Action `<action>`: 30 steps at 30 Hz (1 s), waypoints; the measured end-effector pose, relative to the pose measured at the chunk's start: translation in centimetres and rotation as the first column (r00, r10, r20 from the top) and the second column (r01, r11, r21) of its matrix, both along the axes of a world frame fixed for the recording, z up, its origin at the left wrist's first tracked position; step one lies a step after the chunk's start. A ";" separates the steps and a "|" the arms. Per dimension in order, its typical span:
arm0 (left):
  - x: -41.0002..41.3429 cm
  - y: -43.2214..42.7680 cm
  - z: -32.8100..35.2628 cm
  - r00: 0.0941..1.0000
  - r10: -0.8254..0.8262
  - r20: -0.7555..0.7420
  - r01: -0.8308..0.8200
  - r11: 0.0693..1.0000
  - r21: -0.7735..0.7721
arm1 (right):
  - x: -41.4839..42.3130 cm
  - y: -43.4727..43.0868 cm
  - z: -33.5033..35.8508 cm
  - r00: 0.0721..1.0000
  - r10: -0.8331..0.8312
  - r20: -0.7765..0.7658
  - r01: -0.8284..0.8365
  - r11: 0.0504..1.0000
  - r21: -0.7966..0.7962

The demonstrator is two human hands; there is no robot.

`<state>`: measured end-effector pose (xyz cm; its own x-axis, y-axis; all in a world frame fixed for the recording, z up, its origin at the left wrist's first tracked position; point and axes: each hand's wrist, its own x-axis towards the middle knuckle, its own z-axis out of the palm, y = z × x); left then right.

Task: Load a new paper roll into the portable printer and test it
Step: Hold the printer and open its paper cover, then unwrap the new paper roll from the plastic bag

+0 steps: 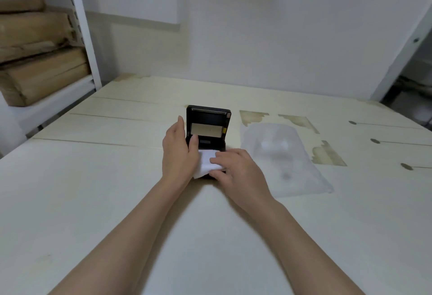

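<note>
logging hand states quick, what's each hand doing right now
left hand: grips the printer, thumb on its top
right hand: pinches the white paper

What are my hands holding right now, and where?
Left hand grips the printer by its left side; right hand pinches the white paper at its right edge.

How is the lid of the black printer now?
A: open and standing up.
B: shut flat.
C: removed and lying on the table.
A: the lid stands upright at the back of the printer, its inner side facing the camera.
</note>
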<state>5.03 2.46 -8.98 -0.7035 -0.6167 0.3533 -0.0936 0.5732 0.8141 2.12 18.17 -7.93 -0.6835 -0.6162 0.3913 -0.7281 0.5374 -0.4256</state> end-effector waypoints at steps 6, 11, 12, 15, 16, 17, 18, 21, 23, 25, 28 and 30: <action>-1.0 1.1 1.4 0.998 0.030 -0.046 -0.036 0.991 -0.130 | -0.2 2.8 1.2 0.972 0.013 0.236 0.075 0.929 -0.362; -1.7 4.5 2.5 0.984 0.175 0.020 -0.167 0.967 -0.191 | -0.8 5.3 1.2 0.966 0.044 0.256 0.096 0.856 -0.509; -1.8 5.4 2.6 0.982 0.187 0.004 -0.183 0.963 -0.199 | -1.0 5.8 1.2 0.968 0.031 0.248 0.107 0.845 -0.523; -2.4 8.0 2.5 0.982 0.184 -0.044 -0.189 0.945 -0.266 | -1.6 7.3 1.0 0.981 -0.055 0.185 0.151 0.817 -0.556; -2.6 8.8 2.5 0.983 0.174 -0.064 -0.186 0.937 -0.297 | -1.8 7.9 0.9 0.984 -0.112 0.136 0.170 0.814 -0.555; -2.9 9.6 2.4 0.984 0.157 -0.082 -0.176 0.925 -0.337 | -2.1 8.5 0.8 0.979 -0.183 0.086 0.200 0.809 -0.552; -3.2 10.4 2.2 0.987 0.128 -0.093 -0.155 0.909 -0.387 | -2.5 9.3 0.7 0.964 -0.262 0.052 0.246 0.797 -0.551; -4.1 12.7 1.6 0.999 -0.042 -0.022 0.023 0.835 -0.550 | -4.3 12.4 0.3 0.883 -0.466 0.061 0.428 0.744 -0.513; -4.6 14.4 1.2 0.963 -0.213 0.162 0.267 0.802 -0.534 | -5.3 14.6 -0.2 0.830 -0.549 0.102 0.530 0.717 -0.453; -4.8 16.0 0.6 0.877 -0.333 0.346 0.468 0.754 -0.461 | -6.1 16.3 -0.8 0.775 -0.615 0.147 0.617 0.684 -0.391; -5.1 17.4 -0.7 0.788 -0.383 0.483 0.584 0.712 -0.388 | -6.8 18.3 -1.6 0.700 -0.683 0.207 0.713 0.656 -0.247; -5.5 17.3 -1.2 0.806 -0.388 0.446 0.568 0.720 -0.399 | -6.9 19.0 -2.0 0.672 -0.704 0.231 0.736 0.669 -0.104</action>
<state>-0.42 19.75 -10.19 -0.9761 0.0323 0.2151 0.1145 0.9172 0.3817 -4.83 37.18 -9.95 -0.9448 0.1625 0.2845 -0.0590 0.7697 -0.6357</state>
